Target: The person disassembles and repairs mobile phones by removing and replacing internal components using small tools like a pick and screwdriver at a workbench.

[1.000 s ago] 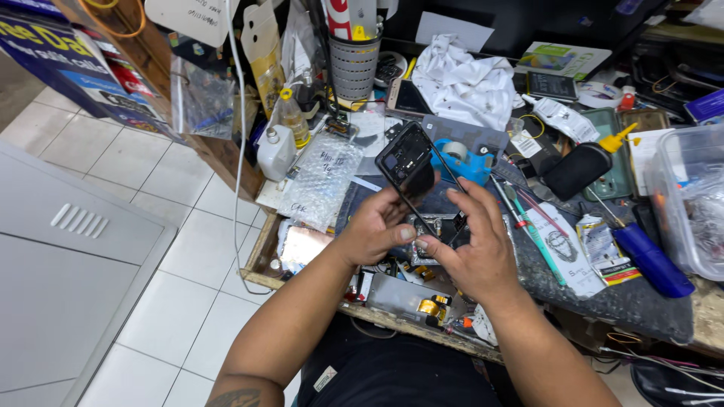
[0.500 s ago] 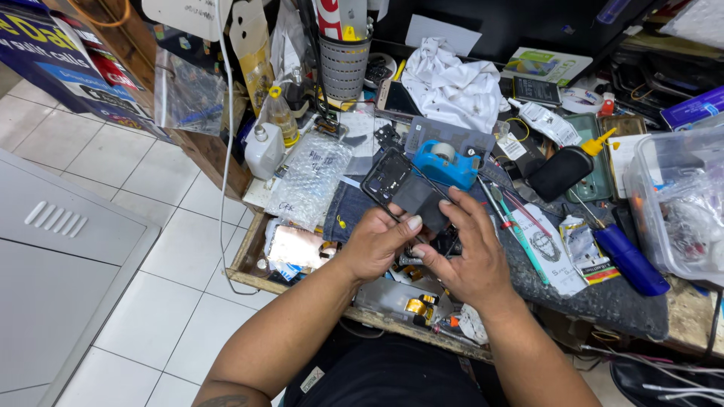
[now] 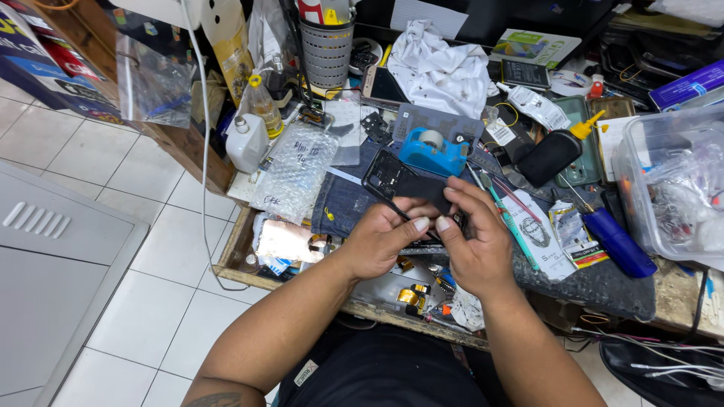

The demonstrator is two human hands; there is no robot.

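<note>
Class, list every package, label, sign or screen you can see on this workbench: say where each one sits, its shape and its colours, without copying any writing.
Bubble-wrap bag: left of the hands, clear, oblong, handwritten marks.
Phone screen: by the grey mesh cup, dark, pale frame.
Green-white box: top centre, flat.
Dark screen: below that box, rectangular.
White tag: right of the blue tape dispenser, small.
Poster: far left, blue, red and yellow.
Purple box: top right.

A clear bubble-wrap pouch (image 3: 296,169) with handwriting lies at the bench's left, beside a white plastic bottle (image 3: 246,143); a green-and-white printed carton (image 3: 532,47) sits at the back; a small dark screen (image 3: 526,73) lies just below it; a blue flat box (image 3: 690,85) rests far right.
</note>
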